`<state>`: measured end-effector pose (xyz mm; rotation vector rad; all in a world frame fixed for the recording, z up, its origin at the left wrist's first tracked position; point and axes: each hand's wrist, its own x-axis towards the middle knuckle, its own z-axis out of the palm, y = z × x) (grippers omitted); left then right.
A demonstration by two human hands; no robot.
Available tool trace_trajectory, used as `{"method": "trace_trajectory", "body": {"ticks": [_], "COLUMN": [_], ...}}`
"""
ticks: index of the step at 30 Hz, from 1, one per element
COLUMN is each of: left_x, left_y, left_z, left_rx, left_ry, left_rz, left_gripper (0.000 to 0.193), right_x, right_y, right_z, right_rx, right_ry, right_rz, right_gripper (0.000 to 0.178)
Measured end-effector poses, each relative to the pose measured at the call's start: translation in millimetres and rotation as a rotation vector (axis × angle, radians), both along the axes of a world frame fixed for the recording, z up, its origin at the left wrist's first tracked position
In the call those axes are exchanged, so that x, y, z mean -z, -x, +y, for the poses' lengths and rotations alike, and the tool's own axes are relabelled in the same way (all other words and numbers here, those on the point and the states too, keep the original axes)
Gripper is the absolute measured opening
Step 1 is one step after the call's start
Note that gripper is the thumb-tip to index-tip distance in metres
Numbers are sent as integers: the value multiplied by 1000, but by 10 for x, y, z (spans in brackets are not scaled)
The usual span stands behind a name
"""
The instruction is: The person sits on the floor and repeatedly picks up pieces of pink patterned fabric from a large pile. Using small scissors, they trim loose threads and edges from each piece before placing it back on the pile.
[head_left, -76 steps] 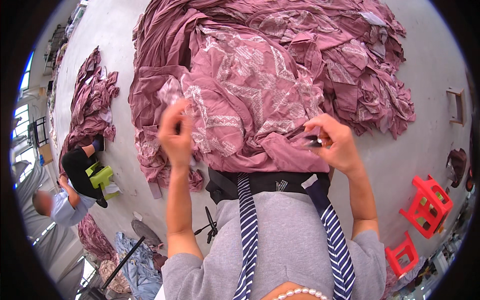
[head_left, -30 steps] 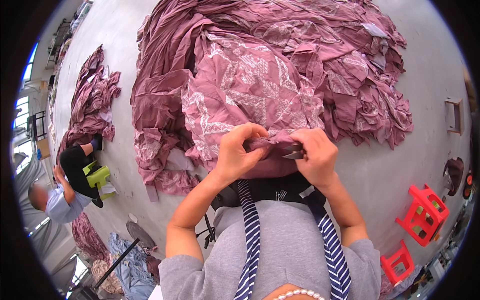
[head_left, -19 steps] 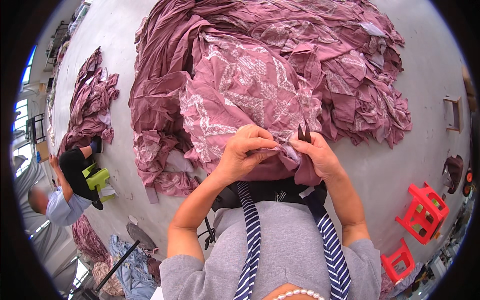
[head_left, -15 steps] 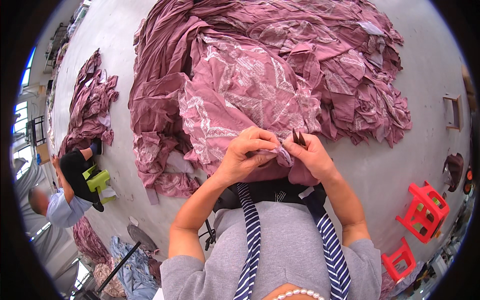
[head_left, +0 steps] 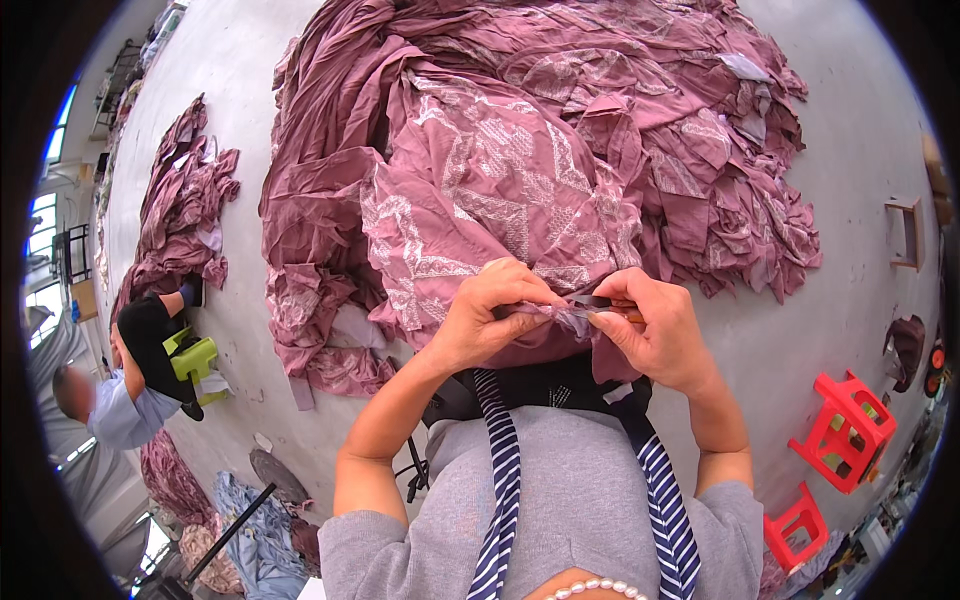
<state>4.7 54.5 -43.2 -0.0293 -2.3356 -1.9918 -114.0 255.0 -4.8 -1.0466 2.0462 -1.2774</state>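
A large heap of mauve-pink patterned fabric (head_left: 500, 190) lies on the grey floor in front of me. My left hand (head_left: 495, 315) pinches a fold of this fabric just above my lap. My right hand (head_left: 650, 325) is close beside it, gripping a small dark snipping tool (head_left: 605, 305) against the same fold. The tool's tip is mostly hidden between my fingers and the cloth. The two hands almost touch each other.
A second, smaller pile of the same pink fabric (head_left: 180, 220) lies at the left. A person (head_left: 125, 385) sits at the lower left on a green stool (head_left: 190, 358). Red plastic stools (head_left: 845, 430) stand at the right, and a wooden stool (head_left: 905, 232) farther back.
My hands, held apart with the cloth stretched between them 2.5 s ago, have come together on one fold; the tool has dropped from upright to lying against the fabric.
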Motion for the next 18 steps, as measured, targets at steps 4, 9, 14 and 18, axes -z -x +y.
{"method": "trace_trajectory", "body": {"ticks": [4, 9, 14, 18], "left_x": [8, -6, -28, -54], "left_y": [0, 5, -18, -111], "left_z": [-8, -17, -27, -119], "left_rx": [16, 30, 24, -55], "left_ry": [17, 19, -27, -129], "left_rz": [4, 16, -48, -83], "left_gripper": [16, 17, 19, 17], "right_x": [-48, -3, 39, 130], "right_y": [23, -4, -11, 130], "right_z": [-60, -125, -78, 67], "right_rx": [-60, -98, 85, 347], "right_ry": [-31, 7, 119, 333], "right_rz": [1, 147, -89, -405], "right_gripper": [27, 25, 18, 15]}}
